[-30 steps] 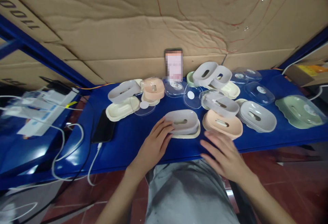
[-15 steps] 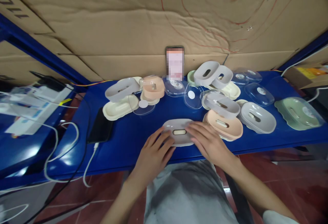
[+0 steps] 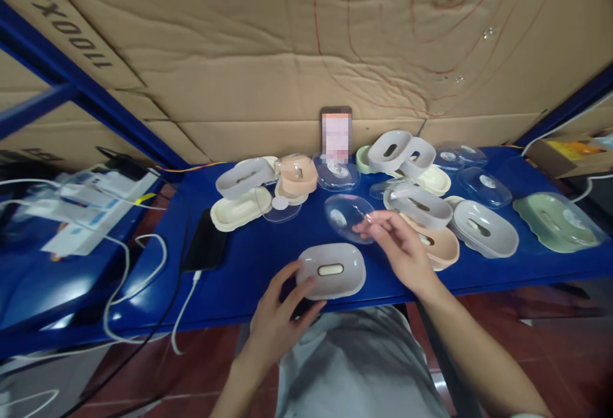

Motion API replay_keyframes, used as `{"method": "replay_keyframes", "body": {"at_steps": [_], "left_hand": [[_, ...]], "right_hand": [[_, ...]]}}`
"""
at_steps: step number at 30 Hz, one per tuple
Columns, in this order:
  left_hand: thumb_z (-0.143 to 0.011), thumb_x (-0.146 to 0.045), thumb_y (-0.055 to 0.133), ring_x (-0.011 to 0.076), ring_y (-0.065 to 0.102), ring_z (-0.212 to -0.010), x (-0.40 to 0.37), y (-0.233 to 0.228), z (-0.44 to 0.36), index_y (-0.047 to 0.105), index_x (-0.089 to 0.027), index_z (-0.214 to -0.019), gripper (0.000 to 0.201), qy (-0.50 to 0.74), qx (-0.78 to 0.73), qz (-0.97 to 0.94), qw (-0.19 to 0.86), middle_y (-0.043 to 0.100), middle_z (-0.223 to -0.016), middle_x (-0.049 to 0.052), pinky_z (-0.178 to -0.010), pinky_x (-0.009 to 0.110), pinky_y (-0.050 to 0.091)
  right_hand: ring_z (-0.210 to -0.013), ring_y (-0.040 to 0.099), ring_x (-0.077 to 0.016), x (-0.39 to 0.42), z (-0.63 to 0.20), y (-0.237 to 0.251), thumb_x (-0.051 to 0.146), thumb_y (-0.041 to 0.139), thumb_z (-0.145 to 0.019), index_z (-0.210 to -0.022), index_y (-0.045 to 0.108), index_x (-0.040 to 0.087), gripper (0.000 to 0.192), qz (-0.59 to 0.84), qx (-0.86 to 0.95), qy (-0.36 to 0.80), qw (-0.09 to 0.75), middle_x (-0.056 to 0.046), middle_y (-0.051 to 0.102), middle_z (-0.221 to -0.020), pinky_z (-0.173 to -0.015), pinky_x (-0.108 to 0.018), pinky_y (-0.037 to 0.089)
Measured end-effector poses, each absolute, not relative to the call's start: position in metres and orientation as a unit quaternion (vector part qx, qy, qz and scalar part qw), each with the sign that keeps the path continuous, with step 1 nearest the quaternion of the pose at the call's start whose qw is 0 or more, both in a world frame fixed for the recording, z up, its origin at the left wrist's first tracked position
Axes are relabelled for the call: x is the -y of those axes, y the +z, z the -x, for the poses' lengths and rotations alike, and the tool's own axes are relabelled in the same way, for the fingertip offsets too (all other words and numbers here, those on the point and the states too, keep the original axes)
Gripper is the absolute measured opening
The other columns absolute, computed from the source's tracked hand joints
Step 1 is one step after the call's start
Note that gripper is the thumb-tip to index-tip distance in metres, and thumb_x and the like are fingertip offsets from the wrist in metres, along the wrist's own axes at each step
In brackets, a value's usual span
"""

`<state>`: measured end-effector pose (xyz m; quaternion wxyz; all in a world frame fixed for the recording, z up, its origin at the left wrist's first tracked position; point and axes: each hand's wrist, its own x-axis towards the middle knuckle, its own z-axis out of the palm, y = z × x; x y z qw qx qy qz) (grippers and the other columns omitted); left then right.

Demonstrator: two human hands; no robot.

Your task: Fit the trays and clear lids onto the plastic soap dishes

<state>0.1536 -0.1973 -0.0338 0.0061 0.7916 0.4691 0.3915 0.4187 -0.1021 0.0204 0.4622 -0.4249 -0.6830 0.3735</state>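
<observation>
A grey soap dish [image 3: 352, 277] with a slot in its floor sits near the table's front edge; a cream-coloured piece shows through the slot. My left hand [image 3: 282, 316] grips its left end, fingers over the rim and thumb at the front side. Above the table, just behind the dish, my right hand [image 3: 400, 246] pinches a clear plastic lid [image 3: 347, 210] by its right edge. The lid is tilted and bears a round white sticker. Beside the right hand lies a peach soap dish [image 3: 445, 246], partly covered by that hand and by another grey dish [image 3: 424, 207].
Several soap dishes and clear lids [image 3: 486, 187] spread over the blue table [image 3: 261, 255]. A green lidded dish [image 3: 550, 217] stands far right. One phone [image 3: 338, 134] leans against the cardboard; a black phone [image 3: 205, 242] with a white cable lies left, near a power strip [image 3: 96, 220].
My right hand has left the grey dish and picked up a clear lid from behind it. My left hand stays at the dish's left end. The camera view has shifted.
</observation>
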Motion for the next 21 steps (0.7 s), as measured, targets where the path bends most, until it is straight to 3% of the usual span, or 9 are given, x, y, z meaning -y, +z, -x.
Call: {"method": "replay_keyframes", "body": {"at_steps": [2,5,7,9,11,13,17,21], "left_hand": [[-0.095,-0.025,0.08,0.0308,0.067,-0.131,0.199,-0.038,-0.153,0.059,-0.025,-0.144,0.053,0.419,-0.482,-0.769,0.007,0.043,-0.164,0.018,-0.099,0.045,0.068],[-0.094,-0.023,0.081,0.0367,0.059,-0.144,0.2,-0.04,-0.153,0.053,-0.028,-0.153,0.065,0.415,-0.486,-0.769,0.011,0.026,-0.176,0.018,-0.105,0.05,0.065],[-0.096,-0.021,0.078,0.0393,0.051,-0.152,0.199,-0.038,-0.153,0.052,-0.028,-0.155,0.065,0.38,-0.485,-0.788,0.012,0.031,-0.175,0.017,-0.111,0.053,0.061],[-0.099,-0.021,0.074,0.0381,0.05,-0.154,0.198,-0.035,-0.153,0.051,-0.027,-0.157,0.062,0.35,-0.478,-0.806,0.014,0.041,-0.171,0.017,-0.115,0.053,0.058],[-0.101,-0.022,0.072,0.0352,0.053,-0.151,0.197,-0.033,-0.153,0.05,-0.027,-0.158,0.061,0.342,-0.473,-0.812,0.015,0.048,-0.166,0.017,-0.115,0.051,0.058],[-0.102,-0.024,0.071,0.0332,0.055,-0.15,0.196,-0.032,-0.153,0.05,-0.027,-0.159,0.061,0.347,-0.477,-0.807,0.021,0.05,-0.165,0.017,-0.115,0.048,0.059],[-0.102,-0.031,0.072,0.0322,0.058,-0.147,0.196,-0.034,-0.152,0.05,-0.026,-0.16,0.062,0.367,-0.497,-0.785,0.042,0.053,-0.163,0.016,-0.115,0.048,0.058],[-0.1,-0.035,0.076,0.0311,0.064,-0.141,0.195,-0.036,-0.148,0.057,-0.027,-0.153,0.057,0.388,-0.496,-0.775,0.053,0.059,-0.157,0.015,-0.114,0.048,0.059]], "right_hand": [[-0.096,0.081,-0.023,0.116,-0.419,0.015,0.045,0.047,-0.113,-0.137,0.057,0.025,0.032,0.402,0.603,0.486,0.488,-0.008,0.079,-0.108,-0.083,-0.041,0.068],[-0.087,0.08,-0.021,0.13,-0.416,0.001,0.044,0.055,-0.111,-0.151,0.049,0.028,0.044,0.408,0.572,0.522,0.484,-0.011,0.077,-0.118,-0.074,-0.037,0.069],[-0.091,0.08,-0.0197,0.138,-0.416,-0.006,0.041,0.055,-0.111,-0.151,0.052,0.031,0.041,0.434,0.61,0.469,0.469,-0.011,0.075,-0.129,-0.078,-0.036,0.069],[-0.116,0.076,-0.023,0.145,-0.416,-0.008,0.038,0.053,-0.112,-0.146,0.059,0.032,0.036,0.471,0.671,0.369,0.439,-0.012,0.068,-0.144,-0.096,-0.041,0.067],[-0.146,0.059,-0.0278,0.151,-0.418,-0.007,0.036,0.053,-0.111,-0.15,0.059,0.031,0.04,0.488,0.731,0.27,0.393,-0.012,0.054,-0.162,-0.117,-0.048,0.056],[-0.16,0.041,-0.0297,0.153,-0.42,-0.005,0.036,0.055,-0.111,-0.159,0.051,0.031,0.049,0.454,0.796,0.216,0.337,-0.011,0.041,-0.172,-0.125,-0.053,0.047],[-0.165,0.029,-0.0309,0.152,-0.421,-0.009,0.037,0.063,-0.107,-0.163,0.048,0.032,0.058,0.355,0.88,0.165,0.267,-0.009,0.039,-0.174,-0.126,-0.057,0.045],[-0.165,0.029,-0.0328,0.149,-0.42,-0.013,0.032,0.067,-0.105,-0.161,0.053,0.029,0.057,0.331,0.901,0.103,0.259,-0.01,0.045,-0.171,-0.125,-0.058,0.047]]}}
